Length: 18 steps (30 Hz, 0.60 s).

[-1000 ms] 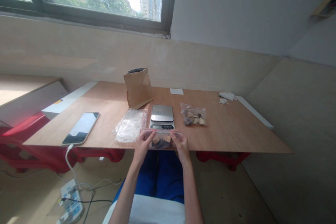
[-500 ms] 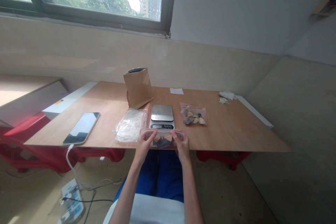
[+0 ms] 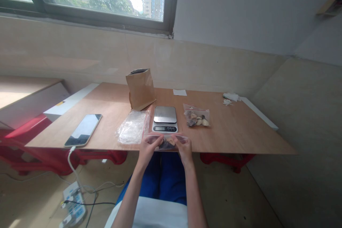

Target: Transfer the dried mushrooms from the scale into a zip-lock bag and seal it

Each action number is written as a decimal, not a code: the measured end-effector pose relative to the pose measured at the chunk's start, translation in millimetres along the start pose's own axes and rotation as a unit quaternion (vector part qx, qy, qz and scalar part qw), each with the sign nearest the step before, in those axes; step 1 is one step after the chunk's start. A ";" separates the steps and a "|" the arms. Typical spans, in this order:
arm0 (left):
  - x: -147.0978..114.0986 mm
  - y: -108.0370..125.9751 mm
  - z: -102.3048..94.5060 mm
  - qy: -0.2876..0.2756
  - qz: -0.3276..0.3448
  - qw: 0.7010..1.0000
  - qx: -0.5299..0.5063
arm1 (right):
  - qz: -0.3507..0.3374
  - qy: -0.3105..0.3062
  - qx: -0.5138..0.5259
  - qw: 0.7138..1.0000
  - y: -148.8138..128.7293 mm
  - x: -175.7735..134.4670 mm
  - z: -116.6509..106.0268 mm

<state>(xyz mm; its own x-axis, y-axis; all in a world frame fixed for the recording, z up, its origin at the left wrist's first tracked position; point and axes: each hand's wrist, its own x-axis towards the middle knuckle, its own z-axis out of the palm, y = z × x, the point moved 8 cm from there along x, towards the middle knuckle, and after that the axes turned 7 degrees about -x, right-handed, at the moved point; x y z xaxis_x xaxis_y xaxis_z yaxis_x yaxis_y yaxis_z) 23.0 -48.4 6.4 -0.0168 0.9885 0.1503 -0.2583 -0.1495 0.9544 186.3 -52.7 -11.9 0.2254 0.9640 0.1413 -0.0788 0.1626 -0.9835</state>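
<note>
Between my hands is a small clear zip bag [image 3: 168,145] with dark and tan dried pieces inside, held at the table's front edge. My left hand [image 3: 148,146] pinches its top strip on the left, thumb pointing inward. On the right, my right hand [image 3: 184,145] grips the same strip, its thumb close to the other one. Just beyond the bag lies a kitchen scale [image 3: 165,117] with a bare steel plate. Filled zip bags [image 3: 197,118] with dried pieces rest right of the scale. A stack of flat clear zip bags [image 3: 133,128] lies to its left.
An open brown paper pouch [image 3: 141,91] stands behind the flat bags. A phone [image 3: 83,130] with a charging cable lies at the table's left. White paper [image 3: 180,92] is at the back edge, and white scraps [image 3: 230,98] sit back right. A power strip [image 3: 73,205] is on the floor.
Both thumbs have come closer together along the top of the bag, and now cover more of its contents. The other things on the table have stayed put.
</note>
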 end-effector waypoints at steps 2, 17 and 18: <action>-0.6 2.1 -0.9 0.008 0.013 1.000 0.003 | -0.010 0.014 -0.006 1.000 -2.6 -0.8 -1.0; -1.9 15.4 7.1 -0.025 0.038 0.997 0.057 | 0.012 -0.037 -0.026 0.999 -9.6 -3.4 7.5; -2.2 16.4 7.4 -0.025 0.042 0.997 0.057 | 0.018 -0.045 -0.020 0.999 -9.9 -4.0 9.5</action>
<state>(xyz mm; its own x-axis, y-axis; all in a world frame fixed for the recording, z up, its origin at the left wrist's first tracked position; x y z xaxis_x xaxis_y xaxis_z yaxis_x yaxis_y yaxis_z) 26.0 -53.2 23.7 0.0148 0.9706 0.2402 -0.1469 -0.2355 0.9607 177.0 -56.2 -1.7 0.1358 0.9841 0.1144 -0.0462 0.1216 -0.9915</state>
